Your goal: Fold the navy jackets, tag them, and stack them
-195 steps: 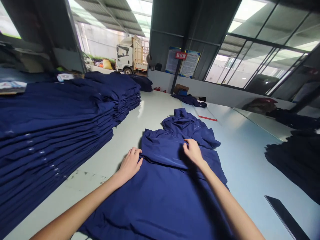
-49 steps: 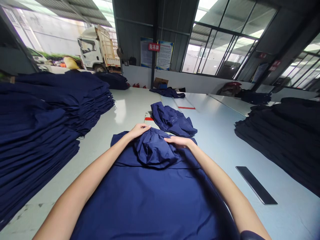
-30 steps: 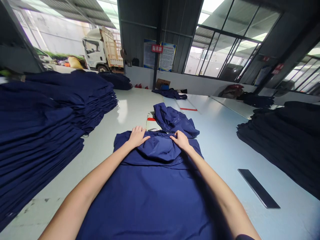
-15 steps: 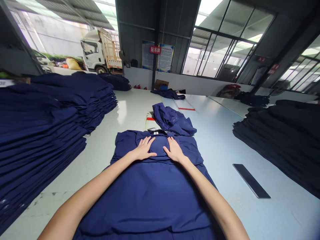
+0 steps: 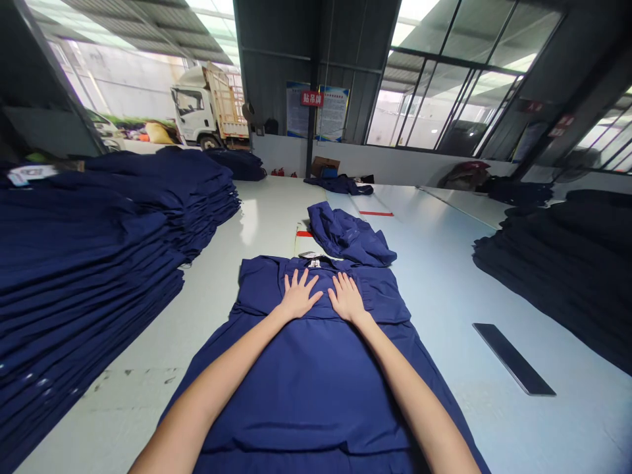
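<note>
Across the middle of the frame, a pale worktable (image 5: pixel 434 276) is bearing a navy jacket-like garment (image 5: pixel 316 382), which is spreading from the centre to the bottom edge. Lying flat on its upper part, the left hand (image 5: pixel 297 301) and the right hand (image 5: pixel 347 301) are splaying their fingers and gripping nothing, just below a white neck label (image 5: pixel 315 263). The garment is looking light, soft, creasable and perhaps slippery, probably suiting a two-handed hold at its side edges.

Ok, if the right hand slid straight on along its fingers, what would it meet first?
The right hand would likely meet the neckline of the navy garment beneath it, then perhaps the crumpled cloth beyond; depth is unclear.
</note>
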Available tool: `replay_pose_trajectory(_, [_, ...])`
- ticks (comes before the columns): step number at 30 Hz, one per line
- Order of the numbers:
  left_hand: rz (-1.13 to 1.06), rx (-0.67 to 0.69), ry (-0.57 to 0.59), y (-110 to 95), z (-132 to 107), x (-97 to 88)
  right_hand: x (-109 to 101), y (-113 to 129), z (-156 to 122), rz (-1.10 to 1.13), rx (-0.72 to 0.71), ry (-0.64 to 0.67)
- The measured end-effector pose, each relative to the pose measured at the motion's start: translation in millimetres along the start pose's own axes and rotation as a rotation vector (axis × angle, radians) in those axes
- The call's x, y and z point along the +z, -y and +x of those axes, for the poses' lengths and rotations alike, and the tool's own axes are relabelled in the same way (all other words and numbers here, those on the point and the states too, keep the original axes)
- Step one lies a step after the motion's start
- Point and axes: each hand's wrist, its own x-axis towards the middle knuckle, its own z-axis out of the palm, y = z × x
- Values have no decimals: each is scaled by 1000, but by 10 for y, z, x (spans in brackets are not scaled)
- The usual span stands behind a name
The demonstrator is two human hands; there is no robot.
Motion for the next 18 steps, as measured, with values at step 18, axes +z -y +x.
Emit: replay_pose_trajectory(18, [90,-145,-51,404,-3015,-745,-958,-529,-2578,34,-43,30])
